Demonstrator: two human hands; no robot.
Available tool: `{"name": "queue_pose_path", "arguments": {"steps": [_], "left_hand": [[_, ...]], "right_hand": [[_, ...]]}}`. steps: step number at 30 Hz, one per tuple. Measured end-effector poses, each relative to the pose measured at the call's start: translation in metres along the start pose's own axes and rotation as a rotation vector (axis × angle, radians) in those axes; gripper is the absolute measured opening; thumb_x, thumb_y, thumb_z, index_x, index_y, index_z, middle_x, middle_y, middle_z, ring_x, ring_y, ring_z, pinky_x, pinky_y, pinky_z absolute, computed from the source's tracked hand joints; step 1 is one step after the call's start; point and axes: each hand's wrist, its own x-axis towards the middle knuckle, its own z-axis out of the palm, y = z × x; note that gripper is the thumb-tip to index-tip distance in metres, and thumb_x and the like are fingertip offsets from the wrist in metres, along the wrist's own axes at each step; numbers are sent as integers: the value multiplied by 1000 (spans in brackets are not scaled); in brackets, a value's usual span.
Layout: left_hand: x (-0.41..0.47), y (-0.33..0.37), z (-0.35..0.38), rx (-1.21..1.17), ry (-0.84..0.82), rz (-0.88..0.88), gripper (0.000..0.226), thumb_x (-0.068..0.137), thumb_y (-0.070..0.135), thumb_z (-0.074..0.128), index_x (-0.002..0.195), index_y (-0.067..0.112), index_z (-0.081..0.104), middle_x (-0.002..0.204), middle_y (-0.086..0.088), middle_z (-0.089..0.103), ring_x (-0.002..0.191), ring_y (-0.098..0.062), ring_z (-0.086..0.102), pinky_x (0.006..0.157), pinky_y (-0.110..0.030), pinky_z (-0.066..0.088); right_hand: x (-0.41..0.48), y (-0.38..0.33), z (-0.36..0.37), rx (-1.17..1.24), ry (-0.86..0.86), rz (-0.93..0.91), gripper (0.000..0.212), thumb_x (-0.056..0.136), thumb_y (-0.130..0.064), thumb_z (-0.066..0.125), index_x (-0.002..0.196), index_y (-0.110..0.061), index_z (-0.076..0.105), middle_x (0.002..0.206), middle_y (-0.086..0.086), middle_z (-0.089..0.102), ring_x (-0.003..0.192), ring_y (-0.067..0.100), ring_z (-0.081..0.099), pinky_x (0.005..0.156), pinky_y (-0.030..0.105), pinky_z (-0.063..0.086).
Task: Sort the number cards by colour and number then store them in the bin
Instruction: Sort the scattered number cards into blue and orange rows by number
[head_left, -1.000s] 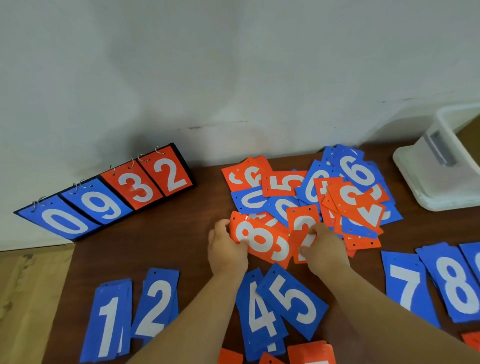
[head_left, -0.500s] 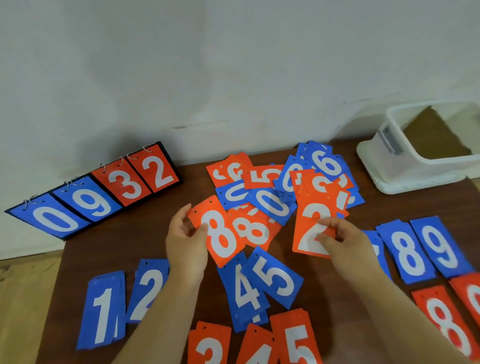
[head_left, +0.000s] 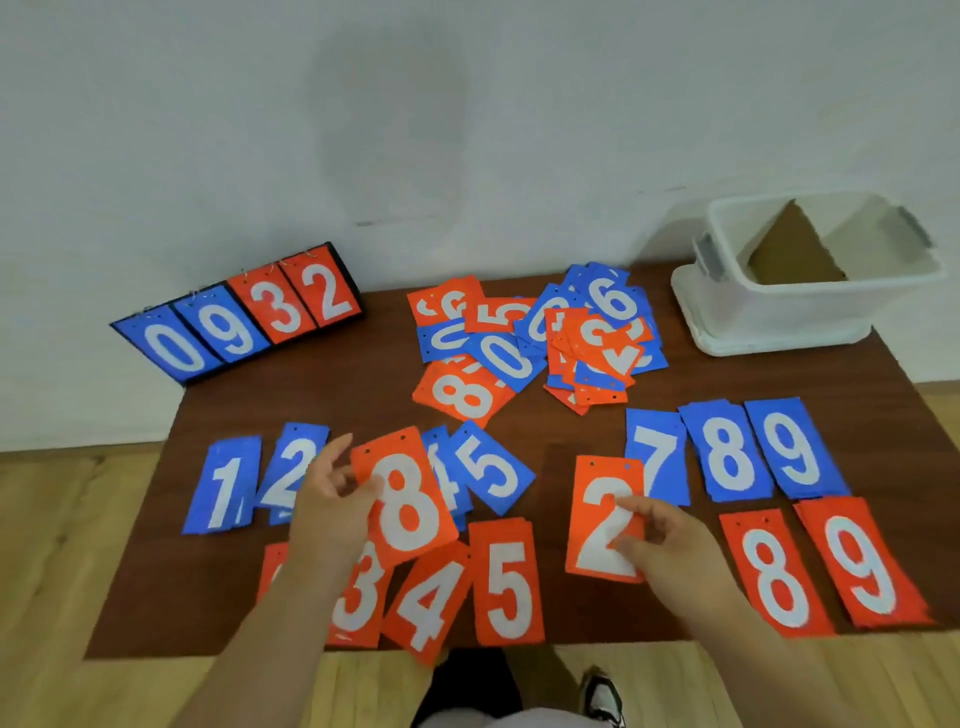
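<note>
My left hand (head_left: 332, 499) pinches a red 8 card (head_left: 408, 499) above the near rows. My right hand (head_left: 660, 540) pinches a red 2 card (head_left: 597, 514) beside the blue 7 (head_left: 657, 457). Sorted blue piles 1 (head_left: 223, 488), 2 (head_left: 293, 457), 5 (head_left: 491, 470), 8 (head_left: 724, 452) and 9 (head_left: 792, 449) lie in a row. Red piles 3 (head_left: 358, 597), 4 (head_left: 428, 603), 5 (head_left: 509, 582), 8 (head_left: 776, 571) and 9 (head_left: 860, 564) lie nearer me. An unsorted heap of red and blue cards (head_left: 530, 338) sits at the table's back. The white bin (head_left: 810, 306) stands at the back right.
A scoreboard flip stand (head_left: 236, 319) showing 0 9 3 2 leans against the wall at the back left. The brown table (head_left: 550, 426) ends just below the red row. Wooden floor and my shoe (head_left: 602, 696) show beneath.
Both hands have drawn back from the heap toward me, the left carrying the red 8 and the right the red 2. The view has tilted down, showing the near red row.
</note>
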Motion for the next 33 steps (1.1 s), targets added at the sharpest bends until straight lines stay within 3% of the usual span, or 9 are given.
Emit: {"name": "queue_pose_path", "arguments": {"steps": [6,10,13,16,19,25,28,30,33], "left_hand": [[-59,-37,-73,-86,243,2,53,91,-6,67,133,26,60,108,-8,75,103,-31,71,91,-53,57],[-67,-58,-118,-100,328,-24,56,91,-5,66,136,27,58,104,-4,76,98,-29,73,84,-52,60],[-62,-75,-152,-92,345,-58,57,91,-4,67,135,32,58,105,-4,75,96,-27,73,83,-50,60],[-50,-88,-189,-98,340,-64,56,91,-7,65,132,32,59,106,-5,75,94,-24,72,77,-41,58],[-32,-100,-229,-121,334,-91,55,92,-6,64,134,29,59,107,-3,75,94,-21,73,71,-34,57],[1,-114,-289,-61,318,-134,51,93,2,65,129,36,60,109,1,75,92,-18,74,63,-28,58],[14,-114,-302,-28,278,-149,51,94,9,67,136,36,57,111,1,75,92,-20,75,67,-36,63],[19,-113,-302,-20,252,-161,50,95,11,67,137,36,56,113,2,74,93,-20,74,70,-40,64],[23,-106,-295,8,209,-167,46,96,13,67,133,38,54,111,8,70,93,-15,72,64,-31,62]], "right_hand": [[6,-20,28,-34,-98,-43,25,101,-25,58,119,-40,65,121,-8,55,103,13,63,87,33,59],[-3,-54,78,-106,-241,-110,27,101,-19,58,115,-40,65,112,-9,60,93,13,69,70,24,59],[-15,-68,126,-194,-289,-185,33,94,-13,64,104,-44,65,101,-6,68,71,7,68,61,20,55],[-26,-79,185,-276,-357,-228,36,89,-12,71,106,-42,63,102,-14,64,85,8,64,70,15,50],[-34,-87,247,-328,-442,-228,35,89,-14,72,112,-39,62,107,-16,62,83,2,62,64,8,46],[-39,-99,342,-409,-482,-264,36,89,-14,71,109,-42,60,117,-13,64,97,4,62,78,15,55],[-36,-102,372,-521,-454,-258,32,91,-20,69,117,-37,61,122,-6,65,99,11,63,84,25,57],[-34,-105,383,-676,-455,-252,38,93,-29,66,129,-35,60,128,-1,62,110,17,61,92,30,54],[-37,-114,382,-882,-418,-258,48,89,-55,63,133,-37,59,136,0,54,126,22,51,107,37,44]]}}
